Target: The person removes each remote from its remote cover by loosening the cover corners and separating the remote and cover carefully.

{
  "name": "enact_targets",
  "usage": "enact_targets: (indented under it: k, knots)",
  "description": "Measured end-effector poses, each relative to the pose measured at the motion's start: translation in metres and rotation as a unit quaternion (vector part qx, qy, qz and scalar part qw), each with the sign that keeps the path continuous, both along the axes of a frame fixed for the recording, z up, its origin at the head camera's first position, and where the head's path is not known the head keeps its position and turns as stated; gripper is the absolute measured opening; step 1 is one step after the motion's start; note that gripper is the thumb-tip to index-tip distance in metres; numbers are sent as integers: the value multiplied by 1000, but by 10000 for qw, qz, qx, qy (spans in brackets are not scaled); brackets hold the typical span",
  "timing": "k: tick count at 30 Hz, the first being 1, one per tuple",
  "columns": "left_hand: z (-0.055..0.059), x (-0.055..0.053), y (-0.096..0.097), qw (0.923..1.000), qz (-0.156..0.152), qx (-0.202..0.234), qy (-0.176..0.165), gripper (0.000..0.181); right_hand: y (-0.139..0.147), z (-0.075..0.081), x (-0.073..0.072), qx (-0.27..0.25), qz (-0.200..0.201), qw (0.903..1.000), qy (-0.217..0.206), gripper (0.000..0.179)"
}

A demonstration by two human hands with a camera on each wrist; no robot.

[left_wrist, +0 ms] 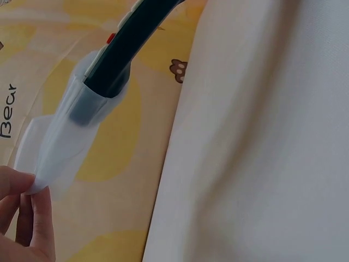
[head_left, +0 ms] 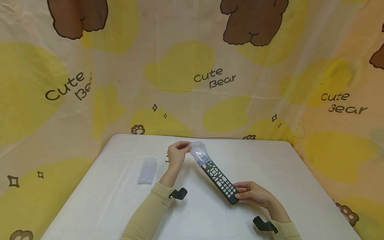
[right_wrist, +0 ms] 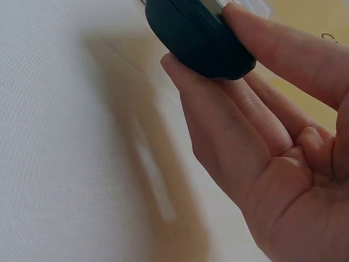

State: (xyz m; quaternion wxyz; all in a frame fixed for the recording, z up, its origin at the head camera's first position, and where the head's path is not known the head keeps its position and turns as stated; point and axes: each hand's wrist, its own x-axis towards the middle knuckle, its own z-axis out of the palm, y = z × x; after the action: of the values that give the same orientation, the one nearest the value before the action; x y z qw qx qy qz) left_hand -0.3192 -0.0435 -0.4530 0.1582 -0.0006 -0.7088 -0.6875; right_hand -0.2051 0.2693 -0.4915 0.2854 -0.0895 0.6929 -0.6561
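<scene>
A black remote control [head_left: 220, 181] with pale buttons is held tilted above the table. My right hand [head_left: 255, 195] grips its lower end, thumb on the button side and fingers behind, as the right wrist view also shows. Over its upper end sits a translucent plastic sleeve [head_left: 199, 152], covering only the tip. My left hand [head_left: 177, 155] pinches the far end of that sleeve between thumb and fingers. In the left wrist view the remote's dark end [left_wrist: 106, 82] shows inside the sleeve's mouth.
A second translucent sleeve [head_left: 147, 171] lies flat on the white table [head_left: 120, 203], left of my left hand. Partly hidden behind that hand is a white remote control [head_left: 166, 165] with red buttons. A bear-print cloth [head_left: 180, 110] hangs behind the table and at its sides.
</scene>
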Motion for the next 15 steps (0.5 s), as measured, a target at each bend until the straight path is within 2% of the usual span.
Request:
enact_targets:
  k: [9, 15]
  knots:
    - [-2, -2, -1, 9999, 121, -70, 52, 14, 0, -1, 0, 53, 19, 10000, 68, 59]
    - [-3, -2, -1, 9999, 148, -75, 12, 14, 0, 0, 1, 291, -74, 9995, 112, 60]
